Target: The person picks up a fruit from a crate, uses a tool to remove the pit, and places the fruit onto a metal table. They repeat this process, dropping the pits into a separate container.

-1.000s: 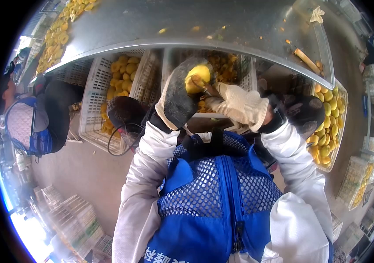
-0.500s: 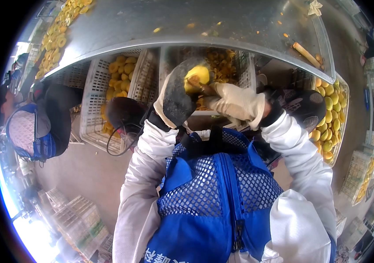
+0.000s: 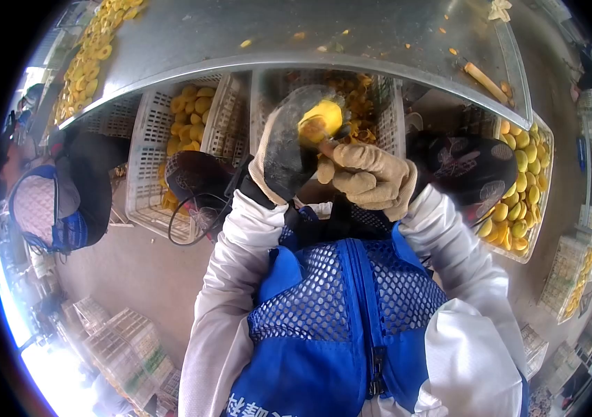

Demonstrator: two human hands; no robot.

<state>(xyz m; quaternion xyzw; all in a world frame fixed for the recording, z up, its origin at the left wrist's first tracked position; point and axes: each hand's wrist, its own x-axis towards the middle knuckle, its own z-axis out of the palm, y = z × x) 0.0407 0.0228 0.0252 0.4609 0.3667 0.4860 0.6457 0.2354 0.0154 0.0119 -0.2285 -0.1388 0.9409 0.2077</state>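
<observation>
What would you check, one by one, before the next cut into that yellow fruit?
1. Fruit held firmly: the left hand cups the yellow fruit. Ok.
2. Tool gripped: the right hand is closed on a tool handle. Ok.
3. Tool tip placement: hidden against the fruit. Cannot tell.
4. Both hands gloved. Ok.
5. White crate sits below the fruit to catch pieces. Ok.
6. Person at left stands apart from the hands. Ok.

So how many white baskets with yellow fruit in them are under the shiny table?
3. One crate on the left, one crate in the middle behind the held fruit, one crate on the right. More may be hidden behind the gloves and table.
</observation>
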